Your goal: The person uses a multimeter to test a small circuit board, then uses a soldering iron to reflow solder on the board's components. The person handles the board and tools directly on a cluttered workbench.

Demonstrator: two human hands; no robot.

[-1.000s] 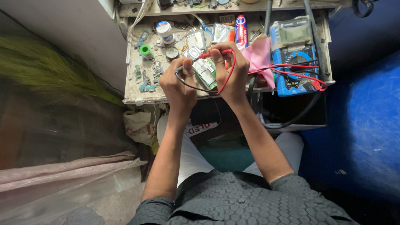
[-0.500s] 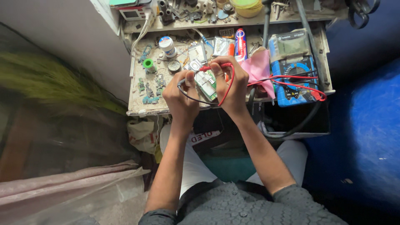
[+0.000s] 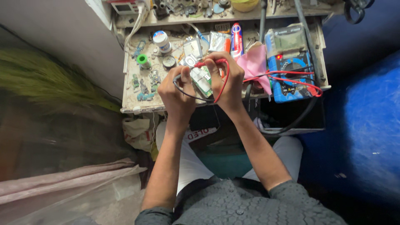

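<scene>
Probing: left hand [image 3: 177, 93] fingers pinch the black lead, right hand [image 3: 225, 79] fingers pinch the red probe [image 3: 208, 63], both tips on the green circuit board [image 3: 201, 81] mid-desk [image 3: 133, 104]. Green tape roll [image 3: 143, 61] left; pink cloth [image 3: 254, 66] and blue multimeter [image 3: 291, 77] right, leads crossing between.

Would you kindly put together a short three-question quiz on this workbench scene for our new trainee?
1. True or false: the right hand holds the red probe.
2. Which colour is the multimeter? A green, B blue, C white.
3. Name the thing between both hands that the probes meet.

Key:
1. True; the left hand holds the black probe's lead.
2. B; it lies on the bench beside a pink cloth.
3. A small green circuit board.
</scene>
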